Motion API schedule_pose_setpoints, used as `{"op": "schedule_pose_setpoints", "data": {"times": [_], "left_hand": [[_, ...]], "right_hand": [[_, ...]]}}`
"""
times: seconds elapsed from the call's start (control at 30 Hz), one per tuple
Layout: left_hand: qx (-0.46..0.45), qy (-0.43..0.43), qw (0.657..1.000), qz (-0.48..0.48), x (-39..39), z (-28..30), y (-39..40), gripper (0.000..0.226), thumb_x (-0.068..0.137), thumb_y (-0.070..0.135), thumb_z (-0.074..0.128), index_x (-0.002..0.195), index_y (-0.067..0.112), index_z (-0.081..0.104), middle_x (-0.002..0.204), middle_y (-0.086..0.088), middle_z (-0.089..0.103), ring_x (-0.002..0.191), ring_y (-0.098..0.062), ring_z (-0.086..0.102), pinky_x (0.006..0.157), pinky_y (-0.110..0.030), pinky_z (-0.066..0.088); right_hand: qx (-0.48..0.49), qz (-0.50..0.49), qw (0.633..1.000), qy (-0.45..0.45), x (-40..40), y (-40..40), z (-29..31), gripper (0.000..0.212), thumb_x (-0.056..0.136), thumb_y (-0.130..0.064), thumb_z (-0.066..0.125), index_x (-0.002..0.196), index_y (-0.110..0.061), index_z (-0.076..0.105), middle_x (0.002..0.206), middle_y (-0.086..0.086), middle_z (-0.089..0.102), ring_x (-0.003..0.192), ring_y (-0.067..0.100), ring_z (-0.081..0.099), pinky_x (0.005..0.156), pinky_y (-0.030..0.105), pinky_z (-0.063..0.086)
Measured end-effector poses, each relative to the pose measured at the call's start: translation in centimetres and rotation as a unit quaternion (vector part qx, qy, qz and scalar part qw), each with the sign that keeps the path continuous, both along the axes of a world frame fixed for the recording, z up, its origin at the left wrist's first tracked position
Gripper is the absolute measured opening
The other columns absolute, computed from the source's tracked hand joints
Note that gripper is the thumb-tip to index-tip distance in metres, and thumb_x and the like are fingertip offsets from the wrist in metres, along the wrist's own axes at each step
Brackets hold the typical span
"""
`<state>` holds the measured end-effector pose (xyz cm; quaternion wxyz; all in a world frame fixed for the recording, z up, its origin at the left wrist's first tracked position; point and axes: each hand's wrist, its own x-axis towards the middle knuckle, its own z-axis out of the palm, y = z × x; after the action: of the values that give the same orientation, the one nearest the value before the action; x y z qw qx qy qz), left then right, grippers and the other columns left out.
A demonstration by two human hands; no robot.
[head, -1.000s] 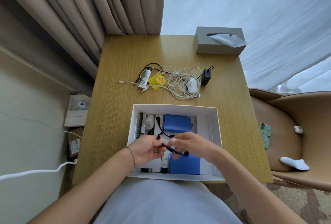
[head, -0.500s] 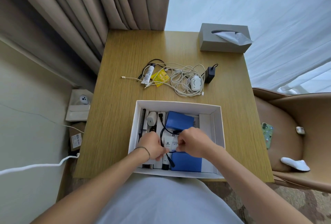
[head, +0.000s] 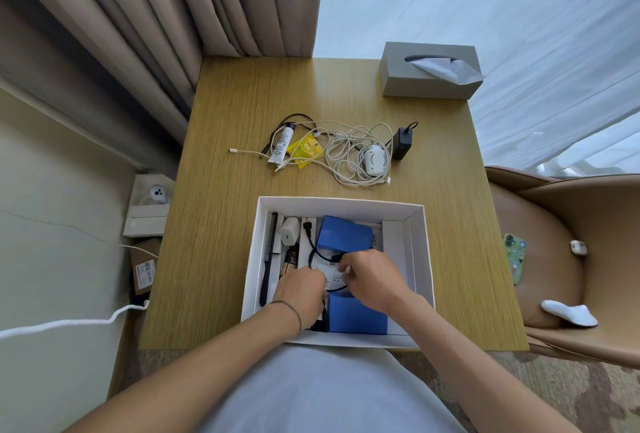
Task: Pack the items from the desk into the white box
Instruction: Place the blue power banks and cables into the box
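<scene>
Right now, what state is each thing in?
white box: open, partly packed
black cable: in box, both hands on it
left hand: holding cable
right hand: pinching cable
white cables: tangled on desk
tube: lying on desk
tissue box: tissue sticking out

tissue box point(head: 429, 81), phone point(head: 515, 257) on chair point(head: 568, 225)
</scene>
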<state>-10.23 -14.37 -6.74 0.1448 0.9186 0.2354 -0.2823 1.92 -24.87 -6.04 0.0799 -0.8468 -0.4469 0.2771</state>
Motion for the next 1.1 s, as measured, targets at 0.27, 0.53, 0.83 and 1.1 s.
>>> {"op": "schedule_pose_setpoints", "data": {"times": [0.27,0.53,0.83,1.1], "left_hand": [[-0.018,0.005,0.998,-0.062,0.2,1.9,1.1,0.022,0.101,0.026,0.046,0.102,0.013,0.063,0.102,-0.011,0.067,0.093,-0.030,0.064,0.067,-0.032,0.040],[-0.161,-0.211,0.959,0.101,2.2,6.9,4.8,0.017,0.096,0.039,0.055,0.082,0.033,0.060,0.065,0.011,0.057,0.065,-0.008,0.052,0.057,-0.025,0.041],[-0.170,-0.309,0.927,0.129,8.1,9.6,7.6,0.006,0.094,0.031,0.059,0.091,0.031,0.064,0.081,0.012,0.065,0.078,-0.003,0.061,0.072,-0.035,0.056],[-0.159,-0.259,0.944,0.126,12.2,8.9,8.1,0.008,0.094,0.029,0.058,0.093,0.033,0.065,0.087,0.015,0.065,0.084,0.000,0.061,0.076,-0.031,0.058]], "right_hand": [[0.048,-0.016,0.998,0.027,0.7,0.3,1.3,0.026,0.098,-0.017,0.053,0.110,-0.020,0.076,0.103,-0.003,0.078,0.093,0.019,0.070,0.079,0.035,0.058],[0.188,-0.139,0.971,0.048,6.1,2.0,7.1,0.018,0.093,-0.015,0.062,0.096,-0.020,0.078,0.071,-0.013,0.068,0.063,0.006,0.060,0.065,0.028,0.053],[0.176,-0.286,0.942,-0.009,16.9,4.3,6.3,0.020,0.093,-0.015,0.059,0.102,-0.019,0.077,0.094,-0.004,0.076,0.075,0.010,0.066,0.069,0.034,0.059],[-0.012,-0.344,0.938,-0.050,23.6,7.5,1.7,0.055,0.085,-0.068,0.055,0.077,-0.016,0.070,0.068,-0.002,0.066,0.061,0.017,0.061,0.054,0.024,0.045]]}}
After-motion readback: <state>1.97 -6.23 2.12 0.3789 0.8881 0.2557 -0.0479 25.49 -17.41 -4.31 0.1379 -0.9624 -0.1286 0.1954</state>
